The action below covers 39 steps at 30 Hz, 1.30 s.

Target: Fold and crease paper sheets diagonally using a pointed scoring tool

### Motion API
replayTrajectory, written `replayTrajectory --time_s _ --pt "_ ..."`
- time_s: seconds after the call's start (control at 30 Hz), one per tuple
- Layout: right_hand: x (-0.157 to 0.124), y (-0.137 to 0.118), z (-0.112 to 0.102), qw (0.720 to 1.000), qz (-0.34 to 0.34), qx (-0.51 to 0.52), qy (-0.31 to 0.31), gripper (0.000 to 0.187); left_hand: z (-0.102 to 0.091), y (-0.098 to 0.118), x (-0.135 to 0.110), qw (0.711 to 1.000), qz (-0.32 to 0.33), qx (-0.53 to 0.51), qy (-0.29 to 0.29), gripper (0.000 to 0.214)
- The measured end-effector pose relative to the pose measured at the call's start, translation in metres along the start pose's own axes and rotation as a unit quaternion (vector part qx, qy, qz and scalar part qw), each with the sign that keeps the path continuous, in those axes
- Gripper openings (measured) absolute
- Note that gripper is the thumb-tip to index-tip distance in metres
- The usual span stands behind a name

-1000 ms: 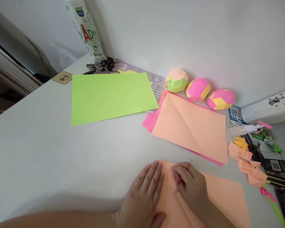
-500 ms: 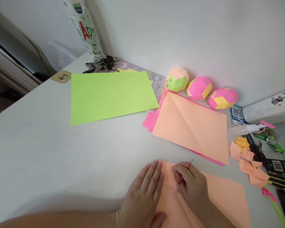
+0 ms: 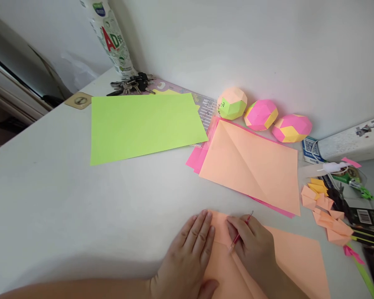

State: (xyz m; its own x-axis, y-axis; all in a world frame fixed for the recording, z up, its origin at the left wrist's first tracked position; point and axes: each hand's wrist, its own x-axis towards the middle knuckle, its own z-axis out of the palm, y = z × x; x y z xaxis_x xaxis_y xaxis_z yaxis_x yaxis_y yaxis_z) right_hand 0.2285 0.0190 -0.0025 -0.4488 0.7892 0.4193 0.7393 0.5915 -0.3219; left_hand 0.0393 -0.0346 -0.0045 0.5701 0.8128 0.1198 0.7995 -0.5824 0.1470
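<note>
Below, our left hand (image 3: 188,249) lies flat on an orange sheet (image 3: 222,261), fingers nearly together, our right hand (image 3: 254,245) above it with fingers clamped on a slim red tool (image 3: 236,238)

On the pale tabletop (image 3: 118,199) by a white wall (image 3: 199,45), a peach sheet (image 3: 255,166), a green sheet (image 3: 146,126) and three faceted paper balls (image 3: 260,115) lie beyond; folded pieces (image 3: 338,230) sit rightward, our hands hiding part of the orange sheet

R hand (image 3: 255,245) nudged slightly right over peach paper (image 3: 299,253) vs. earlier.
</note>
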Motion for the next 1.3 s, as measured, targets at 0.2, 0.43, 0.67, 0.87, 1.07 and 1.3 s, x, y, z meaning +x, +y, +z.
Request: replayTrajectory --time_s 0.2,0.43,0.67,0.87,1.07,1.3 --pt "-0.011 0.002 -0.007 0.992 -0.092 -0.091 -0.007 0.021 0.001 0.001 0.002 1.0 -0.005 -0.005 0.015 0.071" --pt "-0.02 -0.004 -0.009 0.986 -0.088 -0.139 -0.019 0.023 0.004 0.0 0.001 1.0 0.01 -0.004 0.026 0.072" --pt "-0.019 -0.003 -0.008 0.991 -0.079 -0.111 -0.016 0.024 0.002 0.005 0.003 0.998 0.044 0.011 0.05 0.056" --pt "-0.016 -0.001 -0.007 0.989 -0.086 -0.117 -0.01 0.023 -0.002 0.014 -0.002 0.996 0.048 0.069 0.034 0.05" --pt "-0.015 0.0 -0.009 0.989 -0.089 -0.119 -0.02 0.036 -0.001 0.019 -0.005 0.992 0.078 0.094 0.028 0.043" --pt "-0.013 0.0 -0.01 0.987 -0.097 -0.122 -0.027 0.04 -0.008 0.018 -0.005 0.987 0.1 0.123 0.004 0.04"
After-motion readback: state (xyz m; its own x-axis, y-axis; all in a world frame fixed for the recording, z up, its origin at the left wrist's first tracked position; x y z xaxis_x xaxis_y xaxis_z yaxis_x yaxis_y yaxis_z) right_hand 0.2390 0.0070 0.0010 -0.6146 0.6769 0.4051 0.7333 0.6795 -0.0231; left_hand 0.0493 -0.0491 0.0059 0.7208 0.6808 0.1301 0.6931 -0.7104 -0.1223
